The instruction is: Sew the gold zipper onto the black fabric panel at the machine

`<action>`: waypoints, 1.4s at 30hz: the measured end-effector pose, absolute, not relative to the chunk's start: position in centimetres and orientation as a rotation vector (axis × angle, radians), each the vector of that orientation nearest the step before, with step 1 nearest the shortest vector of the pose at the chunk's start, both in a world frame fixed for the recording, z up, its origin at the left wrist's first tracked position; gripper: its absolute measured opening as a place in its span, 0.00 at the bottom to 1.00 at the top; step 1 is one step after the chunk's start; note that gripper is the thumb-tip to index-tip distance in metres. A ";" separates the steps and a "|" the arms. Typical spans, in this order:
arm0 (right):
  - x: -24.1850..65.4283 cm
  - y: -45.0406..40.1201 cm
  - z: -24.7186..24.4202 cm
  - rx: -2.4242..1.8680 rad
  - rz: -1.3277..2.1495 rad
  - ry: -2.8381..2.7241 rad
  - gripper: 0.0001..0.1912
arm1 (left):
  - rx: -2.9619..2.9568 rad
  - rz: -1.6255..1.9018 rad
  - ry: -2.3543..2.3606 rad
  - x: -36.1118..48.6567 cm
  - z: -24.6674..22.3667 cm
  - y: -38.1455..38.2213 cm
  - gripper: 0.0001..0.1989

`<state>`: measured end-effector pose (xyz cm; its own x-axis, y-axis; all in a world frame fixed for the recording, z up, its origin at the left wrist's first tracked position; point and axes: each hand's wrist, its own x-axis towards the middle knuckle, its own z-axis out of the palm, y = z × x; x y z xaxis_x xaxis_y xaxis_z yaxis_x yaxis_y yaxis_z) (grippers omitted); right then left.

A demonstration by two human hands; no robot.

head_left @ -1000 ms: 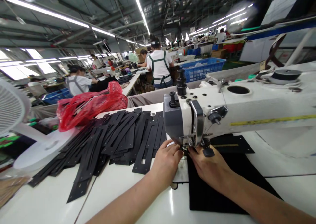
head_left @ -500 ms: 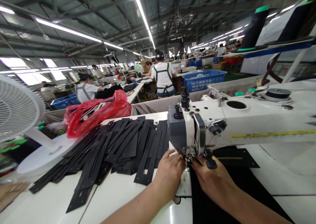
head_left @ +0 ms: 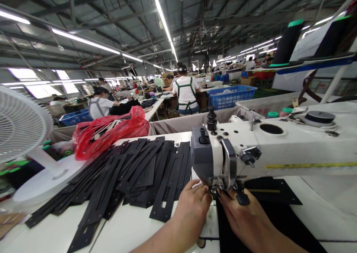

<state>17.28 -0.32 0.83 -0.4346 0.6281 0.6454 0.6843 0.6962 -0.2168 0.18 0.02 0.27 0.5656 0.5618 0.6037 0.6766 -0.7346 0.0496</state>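
Black fabric (head_left: 291,220) is found at five o'clock, partly covered by the right hand (head_left: 247,217), which is laid flat on it. The left hand (head_left: 193,208) is curled beside the sewing machine (head_left: 203,158); with fingertips hidden, whether either hand grips cannot be told. Compared with a second ago, machine and hands are seen lower, and the fabric's near edge has been cut off. White tabletop (head_left: 131,223) is exposed at seven o'clock, between the strip pile (head_left: 111,176) and left forearm.

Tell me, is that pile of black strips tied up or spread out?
Spread out: the black strips fan and overlap at different angles on the white table beside the sewing machine, and no tie shows.
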 end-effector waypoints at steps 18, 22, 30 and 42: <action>19.5 -3.8 -2.7 -1.227 -0.598 -2.302 0.28 | -2.733 -0.994 -1.167 -0.7 0.9 -3.3 0.07; 20.3 -8.9 -2.4 -1.285 -0.594 -2.345 0.33 | -2.771 -0.953 -1.344 -1.2 2.4 -7.7 0.10; 20.0 -13.6 -0.9 -1.314 -0.425 -2.357 0.31 | -2.921 -0.893 -1.386 -1.1 3.1 -11.7 0.20; 20.3 -14.9 0.0 -1.094 -0.376 -2.366 0.15 | -3.012 -0.948 -1.427 -2.1 2.6 -12.9 0.18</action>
<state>20.33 -14.87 0.01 -0.5505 0.6300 0.5477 0.7688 0.6384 0.0384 -2.06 -12.91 2.58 0.5241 0.7841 0.3323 0.6102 -0.6180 0.4957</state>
